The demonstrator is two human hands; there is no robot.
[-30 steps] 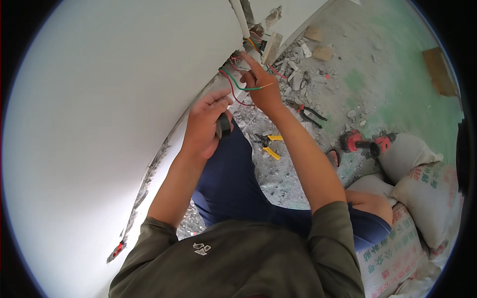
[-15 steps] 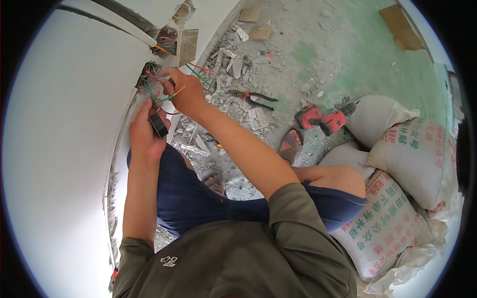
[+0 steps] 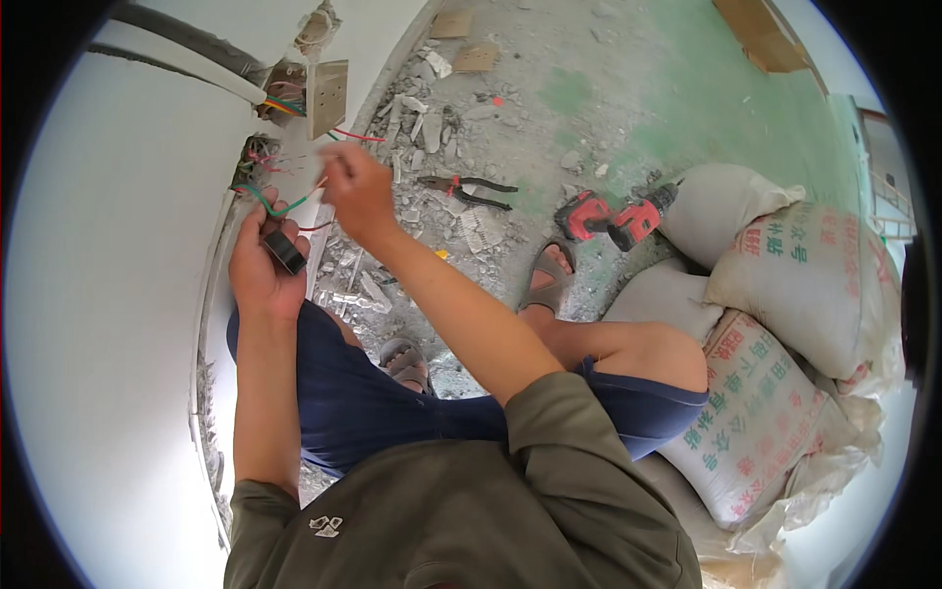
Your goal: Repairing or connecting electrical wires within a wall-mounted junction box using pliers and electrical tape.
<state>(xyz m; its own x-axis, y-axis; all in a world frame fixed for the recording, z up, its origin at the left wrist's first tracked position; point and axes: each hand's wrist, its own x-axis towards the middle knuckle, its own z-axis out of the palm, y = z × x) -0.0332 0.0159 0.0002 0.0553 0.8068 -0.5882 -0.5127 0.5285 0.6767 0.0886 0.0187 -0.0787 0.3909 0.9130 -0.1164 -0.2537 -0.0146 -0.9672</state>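
My left hand, near the wall, is closed on a black roll of tape, which rests against its fingers. A green wire comes out of a hole in the wall and bends past the left fingertips toward my right hand. That hand is raised with curled fingers; its fingertips are smeared by motion beside the wire's coppery end, so what they pinch is hidden. Below them a brown wire sticks out. More thin wires, pink and red, fill the hole.
A socket plate hangs by the upper wall opening, next to a red wire. Rubble covers the floor along the wall. Pliers and a red cordless drill lie in front of me. Filled sacks are stacked at right.
My right hand has drawn back slightly from the wall hole, its fingers now blurred. My left hand keeps the tape in place. The whole view has shifted a little.
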